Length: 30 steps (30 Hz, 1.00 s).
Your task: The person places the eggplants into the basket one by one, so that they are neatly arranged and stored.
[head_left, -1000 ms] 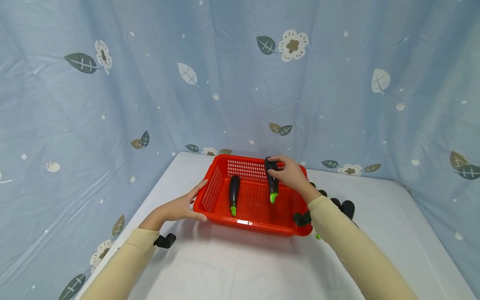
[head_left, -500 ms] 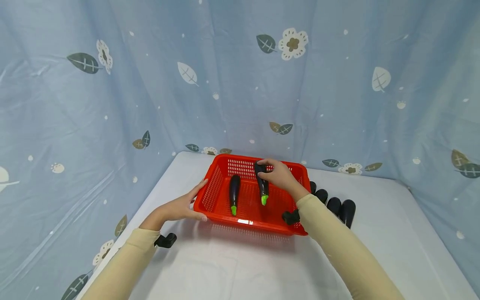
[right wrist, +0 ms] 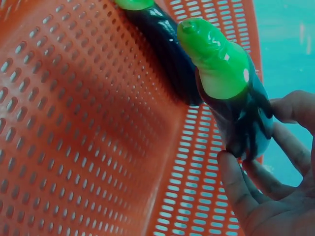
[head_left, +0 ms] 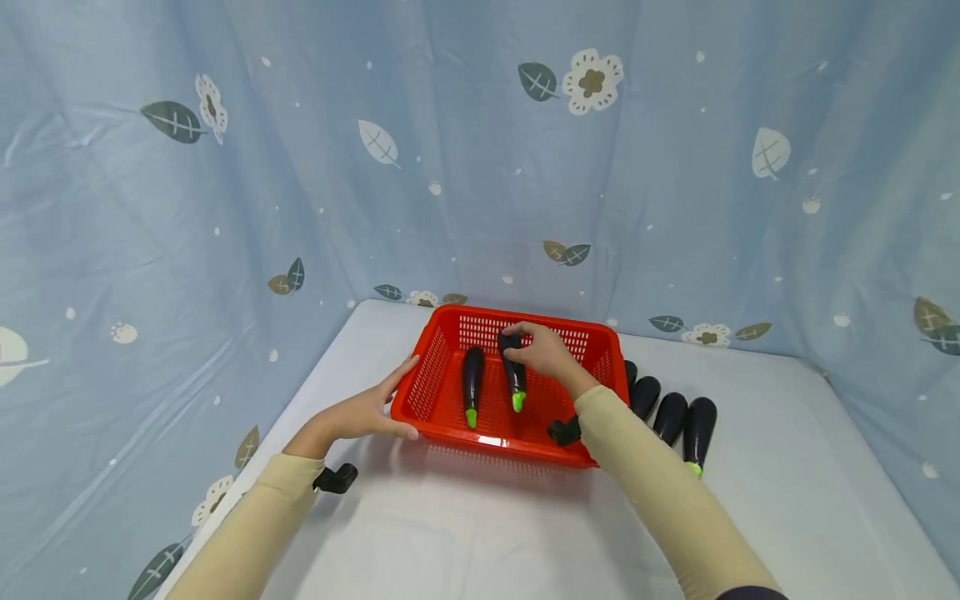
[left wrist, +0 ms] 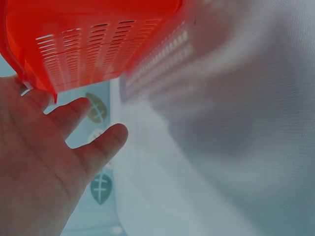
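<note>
While the left hand point(head_left: 360, 415) spreads its fingers loosely against the red plastic basket point(head_left: 525, 452), the right hand point(head_left: 546, 352) pinches an eggplant point(head_left: 516, 379) inside it, just below the frame's centre.

Head view: fingers of right hand point(head_left: 545, 353) hide part of held eggplant point(head_left: 515, 377); right of those fingers, sleeve point(head_left: 660, 492) hides some stem ends in eggplant row point(head_left: 671, 414). Left wrist: basket point(left wrist: 98, 49), above fingers of left hand point(left wrist: 39, 160), cropped by top edge. Right wrist: lying eggplant point(right wrist: 166, 51), beyond fingertips, stem end cut off.
</note>
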Each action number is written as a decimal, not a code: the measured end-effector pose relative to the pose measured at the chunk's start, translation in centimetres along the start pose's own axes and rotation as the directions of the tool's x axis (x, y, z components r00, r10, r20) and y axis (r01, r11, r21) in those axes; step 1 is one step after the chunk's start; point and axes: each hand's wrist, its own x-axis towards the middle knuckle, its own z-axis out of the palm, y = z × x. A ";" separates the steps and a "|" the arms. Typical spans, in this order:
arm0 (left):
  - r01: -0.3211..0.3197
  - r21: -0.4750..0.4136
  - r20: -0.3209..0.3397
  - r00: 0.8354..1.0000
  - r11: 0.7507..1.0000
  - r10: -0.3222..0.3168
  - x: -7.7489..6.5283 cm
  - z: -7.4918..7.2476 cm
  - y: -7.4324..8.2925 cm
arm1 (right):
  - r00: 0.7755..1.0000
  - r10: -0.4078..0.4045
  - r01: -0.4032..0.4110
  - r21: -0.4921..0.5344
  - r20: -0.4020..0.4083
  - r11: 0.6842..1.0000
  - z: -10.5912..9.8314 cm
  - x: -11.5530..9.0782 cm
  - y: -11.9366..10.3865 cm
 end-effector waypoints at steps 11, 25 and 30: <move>0.008 0.006 0.004 1.000 1.000 -0.008 0.0 0.0 0.0 | 0.999 0.001 0.001 -0.041 0.051 0.999 1.5 1.1 0.1; 0.000 0.004 0.007 1.000 1.000 0.000 0.0 0.0 -0.1 | 0.988 0.045 -0.025 -0.140 0.144 0.990 3.1 1.7 -0.1; -0.002 -0.002 0.004 1.000 1.000 0.002 0.0 0.0 -0.1 | 0.978 0.076 -0.045 -0.161 0.194 0.986 3.6 1.8 -0.1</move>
